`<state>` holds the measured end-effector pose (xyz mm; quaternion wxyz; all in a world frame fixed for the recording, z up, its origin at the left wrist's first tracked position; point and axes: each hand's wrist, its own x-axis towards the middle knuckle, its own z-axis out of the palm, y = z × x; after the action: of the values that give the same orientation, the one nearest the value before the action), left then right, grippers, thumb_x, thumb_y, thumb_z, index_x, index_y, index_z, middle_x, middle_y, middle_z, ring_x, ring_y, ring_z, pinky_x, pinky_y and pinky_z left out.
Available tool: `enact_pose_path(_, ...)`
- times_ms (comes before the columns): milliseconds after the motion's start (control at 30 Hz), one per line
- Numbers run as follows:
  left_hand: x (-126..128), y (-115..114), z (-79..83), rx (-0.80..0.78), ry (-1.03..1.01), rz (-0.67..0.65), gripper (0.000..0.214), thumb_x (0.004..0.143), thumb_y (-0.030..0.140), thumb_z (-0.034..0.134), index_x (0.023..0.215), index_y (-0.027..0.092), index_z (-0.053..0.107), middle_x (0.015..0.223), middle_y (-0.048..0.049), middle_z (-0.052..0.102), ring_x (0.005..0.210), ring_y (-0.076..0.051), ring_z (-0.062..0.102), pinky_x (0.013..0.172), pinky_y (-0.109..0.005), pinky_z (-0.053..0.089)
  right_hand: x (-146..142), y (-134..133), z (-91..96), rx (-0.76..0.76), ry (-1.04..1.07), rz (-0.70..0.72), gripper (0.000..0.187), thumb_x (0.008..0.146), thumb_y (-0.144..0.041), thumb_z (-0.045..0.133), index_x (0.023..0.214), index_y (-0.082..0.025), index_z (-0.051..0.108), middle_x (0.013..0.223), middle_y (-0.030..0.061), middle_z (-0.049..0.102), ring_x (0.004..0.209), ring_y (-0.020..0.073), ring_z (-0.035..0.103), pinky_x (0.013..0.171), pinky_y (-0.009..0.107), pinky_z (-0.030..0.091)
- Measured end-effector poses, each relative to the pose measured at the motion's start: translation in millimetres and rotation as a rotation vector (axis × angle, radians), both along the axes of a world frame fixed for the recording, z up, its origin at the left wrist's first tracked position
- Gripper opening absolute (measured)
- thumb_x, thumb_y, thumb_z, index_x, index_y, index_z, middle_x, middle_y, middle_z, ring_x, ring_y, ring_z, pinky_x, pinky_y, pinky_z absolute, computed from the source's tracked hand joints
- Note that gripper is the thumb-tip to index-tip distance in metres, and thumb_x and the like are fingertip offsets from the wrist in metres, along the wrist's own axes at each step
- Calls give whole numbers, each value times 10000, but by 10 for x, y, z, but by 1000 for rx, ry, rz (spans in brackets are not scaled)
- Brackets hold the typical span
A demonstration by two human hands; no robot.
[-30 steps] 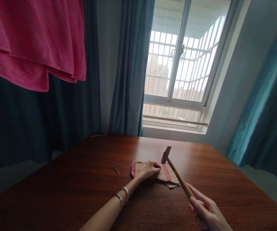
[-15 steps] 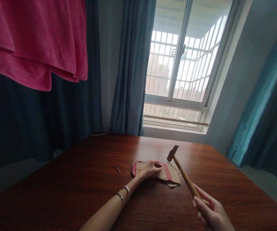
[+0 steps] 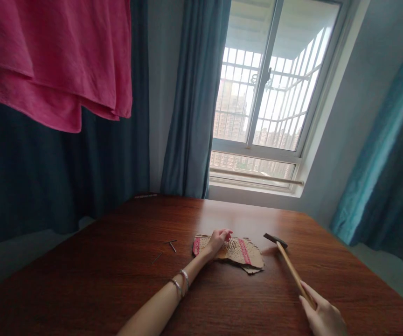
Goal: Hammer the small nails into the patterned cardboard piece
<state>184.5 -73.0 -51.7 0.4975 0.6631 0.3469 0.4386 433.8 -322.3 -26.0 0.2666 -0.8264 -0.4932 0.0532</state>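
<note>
My left hand (image 3: 218, 239) rests on a piece of brown cardboard (image 3: 234, 252) with red patterned strips, its fingers stretched out flat over it. Several nails stand in the cardboard just right of the fingertips. My right hand (image 3: 322, 315) grips the wooden handle of a hammer (image 3: 285, 261) at the bottom right. The hammer's dark metal head (image 3: 274, 240) lies low over the wooden table (image 3: 117, 280), to the right of the cardboard and apart from it.
A few loose nails (image 3: 168, 245) lie on the table left of the cardboard. Pink cloth (image 3: 54, 60) hangs at the top left. Dark curtains (image 3: 194, 102) flank a barred window (image 3: 267, 98) behind the table's far edge.
The hammer has swung down and to the right, from raised above the cardboard to low beside it. My left hand has opened from a pinch to flat fingers.
</note>
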Motion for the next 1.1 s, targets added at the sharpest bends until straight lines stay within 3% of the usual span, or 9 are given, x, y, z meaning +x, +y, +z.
enact_pose_path(133,17,10,-43,16,-20,22,436,789,407,375,899,84,645,732,-55,624,697,-144,562,678,-253,436,38,-18,-13,-89,-80,13,455,791,-334,355,1156,-179,578,876,118,716,803,290,656,667,367,483)
enact_pose_path(333,25,-15,-20,11,-10,55,438,785,415,391,878,75,652,718,-64,624,667,-142,556,644,-250,433,-23,-46,-26,-83,-98,59,411,795,-269,338,1092,-190,610,887,118,711,792,281,660,653,366,490)
enact_pose_path(533,8,-59,44,8,21,43,430,782,406,404,874,70,656,725,-71,628,672,-147,554,642,-249,429,45,24,-360,66,-211,102,389,751,-164,365,1006,-183,658,961,111,696,849,249,649,739,333,504)
enact_pose_path(700,7,-67,57,21,29,42,420,789,395,387,864,84,660,724,-62,631,677,-149,551,649,-254,423,50,51,-540,43,-455,61,357,753,-161,393,967,-141,678,1002,151,670,940,280,607,833,381,467)
enact_pose_path(833,13,-65,60,16,40,48,409,783,386,393,866,87,660,719,-59,633,678,-149,553,656,-254,425,-135,218,-329,123,-536,29,352,752,-234,452,1004,-99,657,1174,217,554,1035,337,535,863,451,426)
enact_pose_path(967,19,-41,42,-4,12,59,409,777,386,392,855,87,660,713,-59,632,682,-149,563,667,-258,437,-477,620,73,286,-309,294,347,783,-180,392,1013,-92,637,1140,181,581,1094,273,499,938,409,378)
enact_pose_path(1100,22,-14,15,-25,-43,58,402,771,373,392,855,82,657,734,-70,635,697,-152,571,665,-259,449,-816,1057,312,298,-171,512,339,785,-108,363,962,-118,653,1051,127,638,1015,190,548,914,290,390)
